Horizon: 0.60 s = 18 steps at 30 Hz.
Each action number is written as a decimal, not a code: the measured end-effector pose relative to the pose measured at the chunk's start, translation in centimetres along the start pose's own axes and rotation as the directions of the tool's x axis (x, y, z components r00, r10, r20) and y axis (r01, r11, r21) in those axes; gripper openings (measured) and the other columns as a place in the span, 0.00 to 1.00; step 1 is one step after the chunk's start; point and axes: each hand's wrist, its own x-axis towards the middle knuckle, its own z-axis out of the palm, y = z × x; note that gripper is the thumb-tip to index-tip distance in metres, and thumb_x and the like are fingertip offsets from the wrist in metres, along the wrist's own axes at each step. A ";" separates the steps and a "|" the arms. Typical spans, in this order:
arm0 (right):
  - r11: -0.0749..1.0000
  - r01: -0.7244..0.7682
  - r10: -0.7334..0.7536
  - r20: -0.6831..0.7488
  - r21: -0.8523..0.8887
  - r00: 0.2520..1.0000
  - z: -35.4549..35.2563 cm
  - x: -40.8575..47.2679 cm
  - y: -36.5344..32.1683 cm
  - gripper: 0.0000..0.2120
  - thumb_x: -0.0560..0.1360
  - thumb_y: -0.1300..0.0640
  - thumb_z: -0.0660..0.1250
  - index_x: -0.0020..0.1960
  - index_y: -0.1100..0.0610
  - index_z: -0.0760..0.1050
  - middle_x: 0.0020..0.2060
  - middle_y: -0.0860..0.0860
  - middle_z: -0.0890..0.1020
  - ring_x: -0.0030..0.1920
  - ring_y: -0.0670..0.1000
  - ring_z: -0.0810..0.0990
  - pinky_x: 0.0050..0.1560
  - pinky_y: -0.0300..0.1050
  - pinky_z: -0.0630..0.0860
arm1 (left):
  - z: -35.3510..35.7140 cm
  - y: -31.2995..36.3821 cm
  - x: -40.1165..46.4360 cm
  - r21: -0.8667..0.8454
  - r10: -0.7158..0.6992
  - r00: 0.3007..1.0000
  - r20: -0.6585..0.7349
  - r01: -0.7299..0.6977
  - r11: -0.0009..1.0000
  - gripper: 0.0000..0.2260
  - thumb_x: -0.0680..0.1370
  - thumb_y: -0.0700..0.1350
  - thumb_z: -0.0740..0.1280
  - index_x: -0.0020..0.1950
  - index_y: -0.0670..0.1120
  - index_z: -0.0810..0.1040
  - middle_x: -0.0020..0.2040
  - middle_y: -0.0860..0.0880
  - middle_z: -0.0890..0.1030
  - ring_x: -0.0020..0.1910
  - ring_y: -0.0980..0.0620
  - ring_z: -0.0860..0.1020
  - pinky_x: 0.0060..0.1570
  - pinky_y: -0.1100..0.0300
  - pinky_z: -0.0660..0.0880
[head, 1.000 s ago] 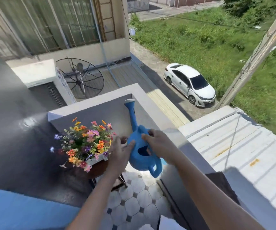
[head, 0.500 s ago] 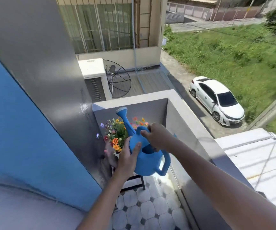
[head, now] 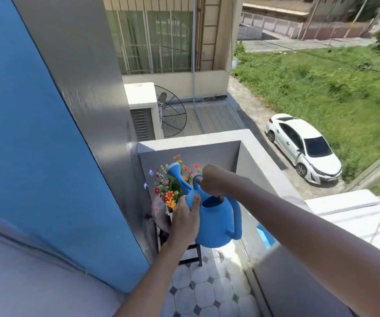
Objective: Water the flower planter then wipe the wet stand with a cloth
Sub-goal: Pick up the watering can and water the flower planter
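Observation:
A blue watering can (head: pixel 216 227) hangs in the air in front of me, its spout head (head: pixel 174 168) pointing up and left over the flowers. My right hand (head: pixel 216 180) grips the can's top handle. My left hand (head: pixel 185 219) presses flat against the can's left side. The flower planter (head: pixel 168 189), full of orange, red and purple blooms, sits on a round brown stand (head: pixel 160 216) with dark legs in the balcony corner. The can and my left hand hide most of the stand. No water stream is visible.
A blue and grey wall (head: pixel 47 133) runs close on the left. The grey balcony parapet (head: pixel 264 170) encloses the far and right sides. Tiled floor (head: pixel 207 287) lies below. A blue object (head: pixel 265 236) sits by the parapet. Beyond are a white car (head: pixel 303 147) and grass.
The view has swung left, bringing the blue wall into sight. The can has moved over the flowers with its spout head lower, both hands staying on it.

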 end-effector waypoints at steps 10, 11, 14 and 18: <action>0.987 -0.043 0.046 0.016 -0.153 0.999 -0.6 1.2 -1.0 0.12 0.82 0.59 0.58 0.54 0.66 0.76 0.24 0.54 0.76 0.19 0.48 0.74 0.22 0.38 0.68 | -0.7 -0.3 0.5 -0.005 -0.004 0.997 0.076 0.004 1.000 0.23 0.79 0.66 0.52 0.60 0.49 0.69 0.50 0.49 0.78 0.48 0.50 0.79 0.43 0.55 0.75; 0.989 -0.049 0.052 0.022 -0.142 0.998 -0.5 1.4 -0.8 0.12 0.82 0.60 0.58 0.57 0.66 0.76 0.22 0.54 0.76 0.18 0.48 0.74 0.22 0.39 0.68 | -0.7 -0.3 0.5 0.001 -0.004 0.997 0.080 0.004 1.000 0.23 0.79 0.66 0.52 0.60 0.49 0.69 0.50 0.49 0.78 0.48 0.51 0.79 0.43 0.55 0.75; 0.985 -0.038 0.045 0.037 -0.171 0.998 -0.6 1.7 -0.6 0.14 0.80 0.61 0.59 0.62 0.65 0.76 0.18 0.52 0.75 0.17 0.49 0.74 0.24 0.40 0.69 | -0.8 -0.4 0.5 0.017 0.003 0.994 0.107 -0.004 1.000 0.23 0.79 0.65 0.52 0.61 0.49 0.70 0.50 0.49 0.79 0.47 0.52 0.78 0.37 0.60 0.71; 0.993 -0.061 0.063 0.016 -0.102 0.998 -0.8 1.6 -0.2 0.15 0.79 0.60 0.62 0.62 0.66 0.75 0.29 0.52 0.73 0.26 0.50 0.72 0.21 0.40 0.71 | -0.4 -0.4 0.7 0.014 0.015 0.992 0.128 -0.017 1.000 0.22 0.79 0.66 0.52 0.58 0.49 0.70 0.49 0.49 0.79 0.47 0.53 0.79 0.38 0.60 0.72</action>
